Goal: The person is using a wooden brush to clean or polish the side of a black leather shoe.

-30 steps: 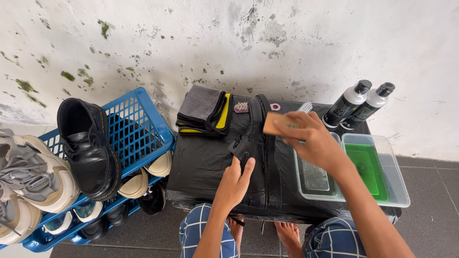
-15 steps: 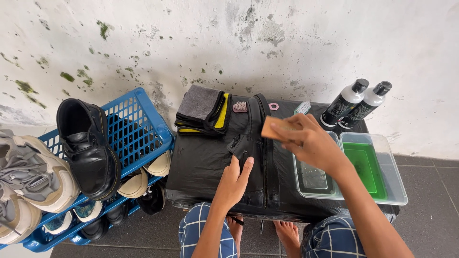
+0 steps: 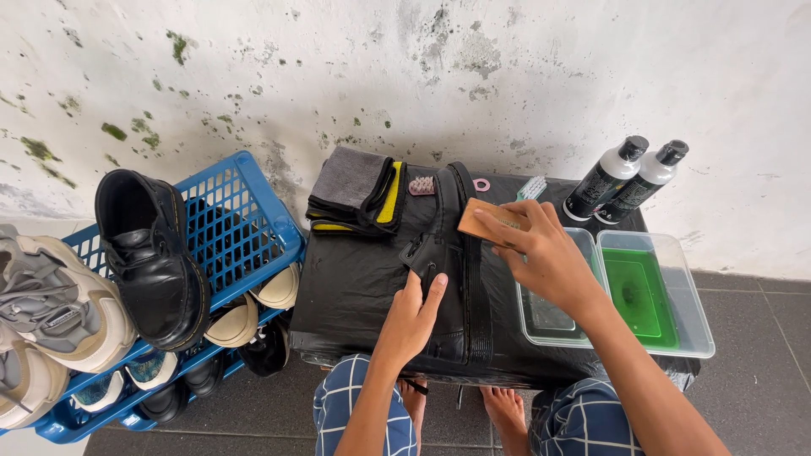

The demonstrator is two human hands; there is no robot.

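I'd keep my left hand (image 3: 411,317) flat, fingers spread, pinning the black leather boot (image 3: 450,262), while my right hand (image 3: 541,253), closed around the wooden-backed brush (image 3: 488,224) at two o'clock, strokes evenly.

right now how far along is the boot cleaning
Set up: folded cloths, two bottles, a clear tub and a tub of green liquid sit on the black table. In hand: the left hand steadies the black boot while the right hand holds a wooden brush on it. Left: the other black boot sits on the blue crate.
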